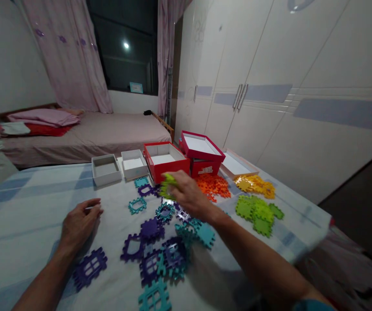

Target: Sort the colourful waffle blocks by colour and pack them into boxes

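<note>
My right hand point(187, 194) is closed on lime-green interlocking tiles point(167, 186), lifted over the middle of the table in front of the red box. How many tiles it holds I cannot tell. My left hand point(80, 220) rests on the cloth with thumb and fingers a little apart and nothing in them. Just below its wrist lies a purple window-frame tile point(91, 268). Between my hands are scattered purple tiles point(151, 229) and teal tiles point(205, 234), some overlapping. More lime-green tiles point(262, 211) form a pile right of my right forearm.
Orange tiles point(214, 186) and yellow tiles point(255, 185) lie in heaps at the right. Along the back stand a grey box point(106, 178), a white box point(134, 172), a red box point(169, 169), a stacked red box with lid point(205, 157) and a shallow tray point(238, 164).
</note>
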Tool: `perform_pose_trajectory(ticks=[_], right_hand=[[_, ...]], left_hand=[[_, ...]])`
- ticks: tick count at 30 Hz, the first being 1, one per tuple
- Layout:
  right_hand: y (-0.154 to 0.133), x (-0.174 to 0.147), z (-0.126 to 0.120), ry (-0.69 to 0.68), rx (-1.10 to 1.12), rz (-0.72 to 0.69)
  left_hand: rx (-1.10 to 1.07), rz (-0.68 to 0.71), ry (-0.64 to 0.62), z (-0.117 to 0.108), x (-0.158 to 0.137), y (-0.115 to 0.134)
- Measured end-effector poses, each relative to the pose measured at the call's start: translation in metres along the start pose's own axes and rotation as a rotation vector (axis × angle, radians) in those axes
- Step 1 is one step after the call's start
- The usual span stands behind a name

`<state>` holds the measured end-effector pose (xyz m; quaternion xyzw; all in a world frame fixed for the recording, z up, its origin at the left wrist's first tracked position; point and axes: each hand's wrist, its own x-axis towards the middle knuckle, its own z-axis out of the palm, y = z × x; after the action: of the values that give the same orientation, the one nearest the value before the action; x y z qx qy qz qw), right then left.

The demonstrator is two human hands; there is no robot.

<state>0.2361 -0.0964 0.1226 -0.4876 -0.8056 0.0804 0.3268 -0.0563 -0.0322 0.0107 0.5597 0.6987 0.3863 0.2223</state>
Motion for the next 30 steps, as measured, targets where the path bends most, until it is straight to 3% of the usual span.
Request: perform_pose_trajectory(ticks=[3, 6, 9, 12, 20, 22, 25, 27, 30], right_hand=[[0.063, -0.065, -0.077, 0.168, -0.135, 0.251], [0.130, -0.122, -0.126, 0.216, -0.289, 0.605], [0.174, -0.158, -0.142, 0.190, -0.327, 0.760], [0.192, -0.173, -0.138, 0.184, -0.283, 0.710], [0.209, -0.181, -0.128, 0.249, -0.378, 0.693], [0.202, -0.179, -0.128, 0.323, -0.491, 0.638], [0.170, -0.168, -0.119, 0.393, -0.569, 0.508], [0.140, -0.160, -0.106, 0.292, -0.468, 0.435], [0.102, -0.151, -0.077, 0.005, -0.343, 0.354]], left_hand=[[0.024, -0.011, 0.009, -0.001, 0.000, 0.003], [0.063, -0.004, 0.010, -0.002, 0.001, 0.004], [0.102, 0.015, 0.033, -0.002, 0.001, 0.004], [0.125, 0.026, 0.053, -0.001, 0.002, 0.001], [0.039, 0.031, 0.027, 0.004, 0.006, -0.014], [0.021, 0.038, 0.026, 0.004, 0.004, -0.012], [0.009, 0.039, 0.024, 0.003, 0.001, -0.007], [0.009, 0.034, 0.030, 0.003, 0.000, -0.005], [0.004, 0.034, 0.038, 0.003, 0.000, -0.005]])
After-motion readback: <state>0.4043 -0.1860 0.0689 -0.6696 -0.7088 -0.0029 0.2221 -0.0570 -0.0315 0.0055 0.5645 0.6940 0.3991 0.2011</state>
